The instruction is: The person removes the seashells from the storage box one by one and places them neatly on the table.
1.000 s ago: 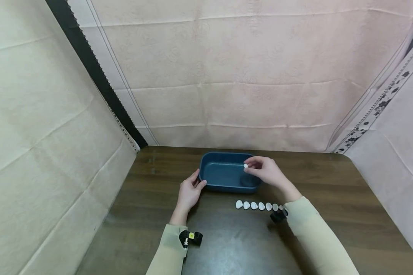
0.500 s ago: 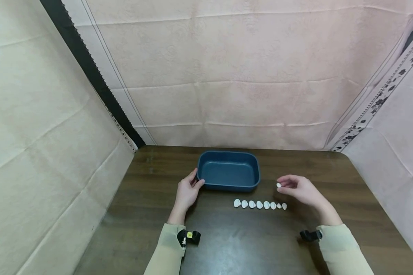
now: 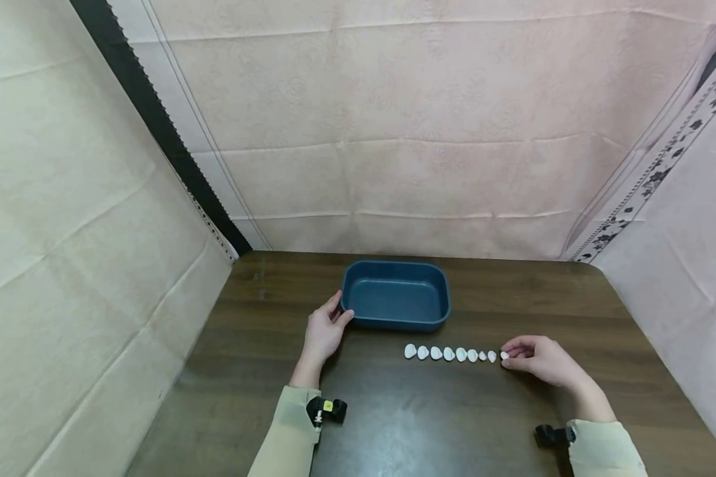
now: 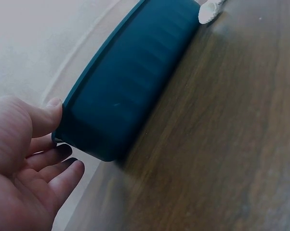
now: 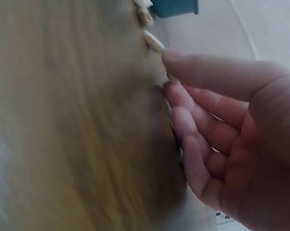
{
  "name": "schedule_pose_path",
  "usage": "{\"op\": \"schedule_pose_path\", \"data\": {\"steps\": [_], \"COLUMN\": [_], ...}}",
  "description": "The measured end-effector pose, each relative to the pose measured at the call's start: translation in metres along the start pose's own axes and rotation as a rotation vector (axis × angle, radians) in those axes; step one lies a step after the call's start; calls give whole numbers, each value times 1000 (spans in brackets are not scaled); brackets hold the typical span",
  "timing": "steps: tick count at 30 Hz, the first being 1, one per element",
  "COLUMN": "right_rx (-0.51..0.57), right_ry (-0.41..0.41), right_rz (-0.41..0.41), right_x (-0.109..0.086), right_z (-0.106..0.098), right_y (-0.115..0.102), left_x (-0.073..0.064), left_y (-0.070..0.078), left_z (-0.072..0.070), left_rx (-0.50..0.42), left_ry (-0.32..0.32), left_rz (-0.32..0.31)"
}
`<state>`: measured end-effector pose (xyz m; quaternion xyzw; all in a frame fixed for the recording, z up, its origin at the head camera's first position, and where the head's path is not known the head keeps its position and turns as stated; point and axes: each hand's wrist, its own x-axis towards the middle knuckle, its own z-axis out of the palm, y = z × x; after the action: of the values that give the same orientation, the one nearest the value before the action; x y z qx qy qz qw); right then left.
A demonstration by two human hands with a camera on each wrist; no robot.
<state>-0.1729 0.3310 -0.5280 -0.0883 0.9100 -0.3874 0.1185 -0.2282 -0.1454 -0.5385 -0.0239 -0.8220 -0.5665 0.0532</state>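
Observation:
A dark blue rectangular dish (image 3: 396, 326) stands near the table's far edge. My left hand (image 3: 324, 333) holds its left front corner; in the left wrist view the thumb lies against the rim and a finger goes behind the corner. In front of the dish, a row of several small white seashells (image 3: 449, 354) runs left to right. At the row's right end my right hand (image 3: 537, 358) pinches one more seashell (image 3: 504, 356) between thumb and fingertips, down at table height. The fingers mostly hide that shell in the right wrist view.
The brown wooden table (image 3: 394, 424) has pale cloth walls (image 3: 423, 165) at its back and both sides. Black wrist cameras sit on both forearms, the right one (image 3: 551, 436) close above the tabletop.
My right hand has carried the pinched seashell from over the dish, rightward and then down toward me, to the row's right end. The left hand has stayed on the dish.

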Motion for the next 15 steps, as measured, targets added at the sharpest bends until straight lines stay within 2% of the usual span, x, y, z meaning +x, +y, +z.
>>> {"op": "schedule_pose_path", "data": {"steps": [7, 15], "right_rx": [-65, -45], "right_ry": [48, 49], "right_rz": [40, 65], "right_x": [3, 4], "right_z": [4, 8], "right_y": [-5, -6], "left_x": [1, 0], "left_y": [2, 0], "left_z": [0, -2], "left_rx": [-5, 3], "left_ry": [-6, -3], "left_rz": [9, 1]}}
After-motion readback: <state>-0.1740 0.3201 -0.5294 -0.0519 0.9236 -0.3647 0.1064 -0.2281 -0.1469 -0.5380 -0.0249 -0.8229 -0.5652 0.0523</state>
